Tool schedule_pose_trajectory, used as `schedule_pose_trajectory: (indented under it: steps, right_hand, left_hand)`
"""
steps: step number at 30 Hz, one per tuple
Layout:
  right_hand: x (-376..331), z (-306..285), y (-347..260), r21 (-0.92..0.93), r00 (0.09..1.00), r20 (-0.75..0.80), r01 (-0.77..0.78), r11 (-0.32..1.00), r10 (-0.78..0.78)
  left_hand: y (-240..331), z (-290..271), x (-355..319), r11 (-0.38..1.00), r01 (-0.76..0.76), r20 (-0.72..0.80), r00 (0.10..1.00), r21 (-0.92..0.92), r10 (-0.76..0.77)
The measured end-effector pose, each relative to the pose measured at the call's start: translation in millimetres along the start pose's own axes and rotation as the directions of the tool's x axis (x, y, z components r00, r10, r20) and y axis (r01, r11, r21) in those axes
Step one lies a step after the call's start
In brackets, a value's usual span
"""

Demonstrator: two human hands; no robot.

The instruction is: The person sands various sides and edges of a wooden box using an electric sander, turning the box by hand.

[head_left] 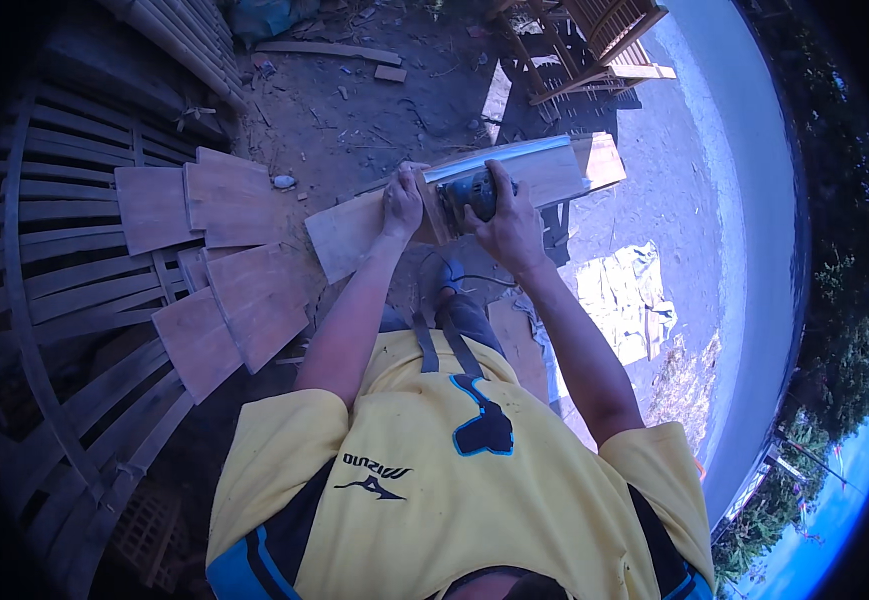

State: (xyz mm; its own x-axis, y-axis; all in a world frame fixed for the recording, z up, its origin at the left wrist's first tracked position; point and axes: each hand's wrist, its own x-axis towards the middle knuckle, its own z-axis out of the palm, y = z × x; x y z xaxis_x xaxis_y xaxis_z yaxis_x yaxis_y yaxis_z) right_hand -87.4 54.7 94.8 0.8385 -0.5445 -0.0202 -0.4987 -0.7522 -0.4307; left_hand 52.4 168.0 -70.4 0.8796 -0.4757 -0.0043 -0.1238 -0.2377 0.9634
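Right grip (pixel 503 225) around sander (pixel 469 196), left grip (pixel 403 206) on board (pixel 435 212), panels (pixel 257 300) across slats (pixel 80 277)

Yellow shirt (pixel 545 480) on the wearer: one short word in dark lettering (pixel 377 466), legible, upside down in this view. Dark angular logo (pixel 373 488) just beside it. Same shirt carries a larger black shape (pixel 485 432) edged light blue; character or ornament, cannot tell.

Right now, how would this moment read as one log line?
left hand: holds wooden piece | right hand: grips dark power tool | tool: appears against piece | beneath: pale board
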Motion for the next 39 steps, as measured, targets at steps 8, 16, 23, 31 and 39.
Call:
schedule_pose_trajectory:
  steps: [8, 16, 23, 31, 39]
  right_hand:
    - [5.2, -12.3, 18.6, 0.008, 0.996, 0.081, 0.032, 0.999, -0.032]
    - [50.1, -71.1, 101.2, 0.065, 0.716, 0.462, 0.560, 0.826, -0.523]
    - [60.6, -45.6, 55.5, 0.262, 0.321, 0.526, 0.820, 0.509, -0.788]
    - [65.6, -53.7, 65.6, 0.278, 0.640, 0.225, 0.680, 0.678, -0.735]
    - [60.6, -29.5, 2.4, 0.236, 0.558, 0.380, 0.713, 0.661, -0.738]
  left_hand:
    - [-11.0, 2.9, -0.1, 1.000, -0.011, -0.043, 0.999, 0.012, 0.012]
    - [10.8, 25.2, -15.8, 0.938, 0.042, -0.096, 0.992, -0.344, -0.080]
    - [2.8, 23.5, -20.0, 0.920, -0.001, -0.170, 0.983, -0.393, -0.072]
    - [-14.2, 20.0, -13.4, 0.834, 0.156, -0.169, 0.944, -0.529, -0.283]
    - [-31.1, 58.1, -114.7, 0.921, 0.171, -0.180, 0.977, 0.349, -0.114]
